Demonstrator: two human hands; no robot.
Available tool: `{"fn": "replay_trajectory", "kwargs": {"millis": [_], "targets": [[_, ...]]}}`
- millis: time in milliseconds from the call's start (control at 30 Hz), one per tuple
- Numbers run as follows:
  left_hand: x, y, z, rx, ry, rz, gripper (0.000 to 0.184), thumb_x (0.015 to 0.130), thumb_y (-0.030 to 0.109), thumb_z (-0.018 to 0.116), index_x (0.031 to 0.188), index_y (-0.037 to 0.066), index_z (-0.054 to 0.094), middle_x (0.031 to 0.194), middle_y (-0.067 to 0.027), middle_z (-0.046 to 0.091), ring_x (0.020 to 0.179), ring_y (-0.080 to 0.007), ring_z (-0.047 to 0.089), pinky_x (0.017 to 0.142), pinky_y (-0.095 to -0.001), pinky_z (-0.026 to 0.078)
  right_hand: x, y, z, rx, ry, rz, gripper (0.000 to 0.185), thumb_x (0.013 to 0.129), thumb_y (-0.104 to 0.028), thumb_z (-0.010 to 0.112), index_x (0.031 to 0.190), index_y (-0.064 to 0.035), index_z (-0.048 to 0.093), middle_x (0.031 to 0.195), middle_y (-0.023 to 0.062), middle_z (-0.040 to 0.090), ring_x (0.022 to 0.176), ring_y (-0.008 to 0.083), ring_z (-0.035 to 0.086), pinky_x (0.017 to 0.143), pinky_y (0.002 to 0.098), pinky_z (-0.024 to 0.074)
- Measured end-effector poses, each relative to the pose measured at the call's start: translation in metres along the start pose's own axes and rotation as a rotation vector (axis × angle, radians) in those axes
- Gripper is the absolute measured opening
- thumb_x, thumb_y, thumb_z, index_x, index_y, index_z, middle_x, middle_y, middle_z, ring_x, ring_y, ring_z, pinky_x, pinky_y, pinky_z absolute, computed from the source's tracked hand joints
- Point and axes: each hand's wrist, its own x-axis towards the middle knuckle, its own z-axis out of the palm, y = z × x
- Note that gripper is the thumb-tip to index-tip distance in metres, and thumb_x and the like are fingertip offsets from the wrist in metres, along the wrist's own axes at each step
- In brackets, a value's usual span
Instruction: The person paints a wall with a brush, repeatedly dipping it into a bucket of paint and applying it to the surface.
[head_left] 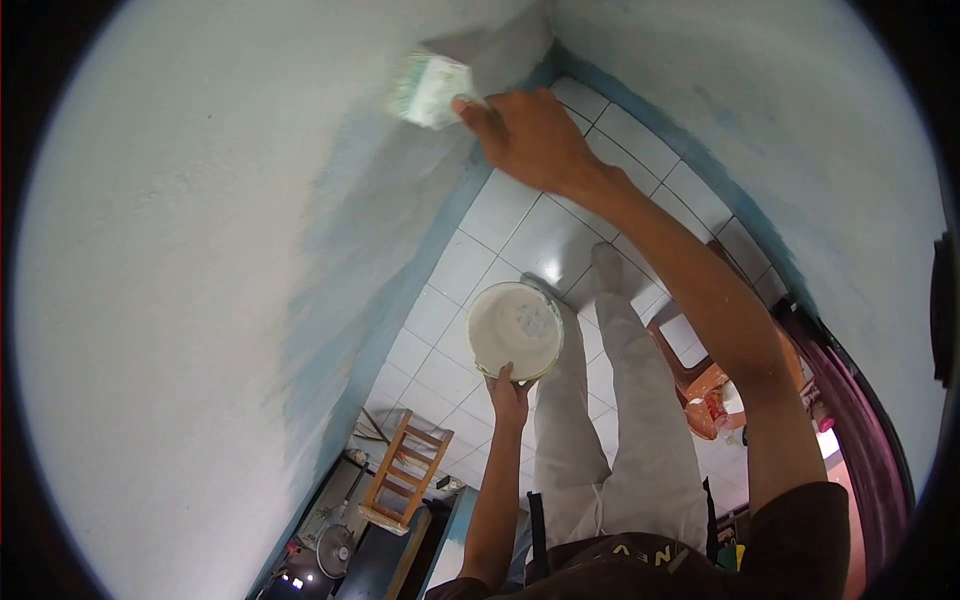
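My right hand (525, 138) is closed around a paintbrush (434, 92), held up at the wall (200, 230) close to the room's corner. The brush head is wide and coated in white paint with a greenish tint; its bristle end is slightly blurred. Whether the bristles touch the wall I cannot tell. Lower down, my left hand (508, 398) grips the near rim of a white bucket (515, 330), thumb over the edge. White residue coats the bucket's inside, with bluish patches on its bottom. Whitish paint covers much of the wall, and bluish-grey areas show beside the brush and below it.
A blue band runs along the foot of both walls above the white tiled floor (430, 330). A wooden ladder-like stool (405, 470) and a fan (335, 550) stand at lower left. An orange plastic chair (705, 400) and a purple curtain (850, 420) are on the right.
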Motion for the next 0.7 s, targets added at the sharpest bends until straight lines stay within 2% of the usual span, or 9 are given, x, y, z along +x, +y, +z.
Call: {"fn": "replay_trajectory", "kwargs": {"millis": [133,200,267,333,400,433,500,600,700], "targets": [[0.002,-0.001,-0.003,0.001,-0.036,0.012,0.066,0.094,0.003,0.055,0.151,0.009,0.023,0.144,-0.0189,0.041,0.128,-0.0370,0.054,0.094,-0.0558,0.060,0.001,-0.016,0.000,0.148,0.056,-0.189,0.060,0.105,-0.047,0.050,0.068,-0.0002,0.060,0.048,0.0148,0.050,0.043,0.0284,0.050,0.049,0.0414,0.0414],[0.000,0.002,0.000,-0.003,-0.040,0.006,0.065,0.094,0.002,0.055,0.151,0.010,0.024,0.144,-0.0186,0.041,0.127,-0.0362,0.054,0.092,-0.0556,0.061,0.020,0.014,0.022,0.104,0.061,-0.104,0.051,0.103,-0.047,0.051,0.085,-0.0032,0.070,0.054,0.0146,0.058,0.052,0.0364,0.060,0.057,0.0451,0.0499],[-0.002,0.004,0.000,-0.005,-0.041,-0.014,0.066,0.094,0.002,0.055,0.151,0.010,0.023,0.144,-0.0184,0.041,0.127,-0.0358,0.054,0.093,-0.0556,0.061,0.025,0.069,0.053,0.097,0.055,-0.067,0.052,0.104,-0.051,0.047,0.096,-0.0063,0.072,0.065,0.0164,0.065,0.064,0.0371,0.067,0.066,0.0460,0.0535],[0.000,0.007,0.003,-0.005,-0.044,-0.029,0.066,0.094,0.002,0.055,0.152,0.011,0.023,0.144,-0.0182,0.041,0.128,-0.0354,0.053,0.093,-0.0557,0.060,0.015,0.128,0.091,0.079,0.115,0.041,0.053,0.103,-0.055,0.045,0.106,-0.0095,0.072,0.083,0.0194,0.071,0.083,0.0375,0.071,0.078,0.0471,0.0555],[0.000,0.008,0.003,0.013,-0.033,-0.016,0.067,0.094,0.002,0.055,0.153,0.011,0.023,0.145,-0.0179,0.040,0.130,-0.0352,0.051,0.095,-0.0560,0.059,0.010,0.172,0.097,-0.134,-0.092,0.370,0.054,0.102,-0.053,0.046,0.109,-0.0069,0.072,0.097,0.0222,0.072,0.097,0.0391,0.070,0.086,0.0487,0.0548],[0.003,0.008,0.000,0.018,-0.031,-0.015,0.067,0.094,0.002,0.055,0.153,0.011,0.023,0.145,-0.0179,0.040,0.130,-0.0352,0.051,0.095,-0.0560,0.059,0.011,0.188,0.100,-0.130,-0.090,0.373,0.054,0.102,-0.053,0.046,0.109,-0.0069,0.072,0.097,0.0222,0.072,0.097,0.0391,0.070,0.086,0.0487,0.0548],[0.007,0.004,-0.007,0.044,-0.050,-0.006,0.074,0.089,0.009,0.063,0.153,0.013,0.025,0.147,-0.0166,0.038,0.136,-0.0370,0.043,0.101,-0.0608,0.049,0.008,0.209,0.105,-0.377,-0.006,0.409,0.056,0.103,-0.048,0.049,0.093,0.0029,0.070,0.080,0.0229,0.071,0.082,0.0403,0.070,0.080,0.0482,0.0558],[0.015,0.005,-0.016,0.052,-0.063,-0.024,0.074,0.089,0.008,0.063,0.152,0.012,0.025,0.147,-0.0174,0.039,0.135,-0.0379,0.044,0.101,-0.0601,0.050,0.022,0.133,0.074,-0.197,-0.096,0.489,0.056,0.102,-0.045,0.049,0.090,0.0052,0.069,0.079,0.0244,0.070,0.083,0.0405,0.071,0.082,0.0478,0.0565],[0.020,0.008,-0.019,0.075,-0.082,-0.010,0.074,0.089,0.008,0.064,0.152,0.012,0.026,0.147,-0.0179,0.039,0.135,-0.0378,0.045,0.100,-0.0605,0.050,0.011,0.069,0.043,-0.178,-0.045,0.416,0.055,0.101,-0.046,0.052,0.086,0.0037,0.070,0.077,0.0246,0.070,0.083,0.0408,0.072,0.081,0.0476,0.0568]]}}
